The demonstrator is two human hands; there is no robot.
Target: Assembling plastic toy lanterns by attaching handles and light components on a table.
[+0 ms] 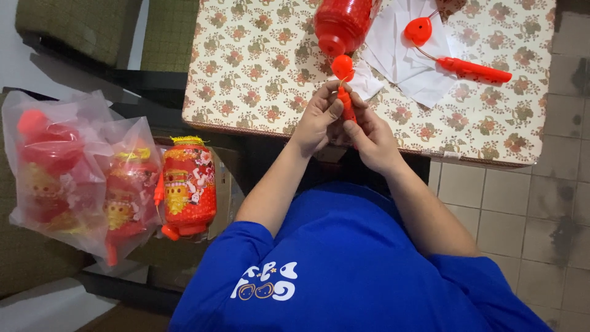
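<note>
Floral cloth covers the counter (pixel 258 61), with a red lantern (pixel 341 24) lying at its 12 o'clock edge, white paper sheets (pixel 399 49) and a spare red stick with a heart tip (pixel 473 69) toward 1 o'clock. Bagged lanterns (pixel 67 172) and one loose lantern (pixel 189 187) sit off the counter at 9 o'clock. At the near edge, the left hand (pixel 316 117) and right hand (pixel 372 138) both close their grip on a small red stick (pixel 347 104), held upright between the fingers.

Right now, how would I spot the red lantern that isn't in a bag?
Look left of the floral-cloth table, beside the person's left arm. Next to two clear plastic bags stands a red lantern with a yellow top fringe, the only unwrapped one there.
</note>
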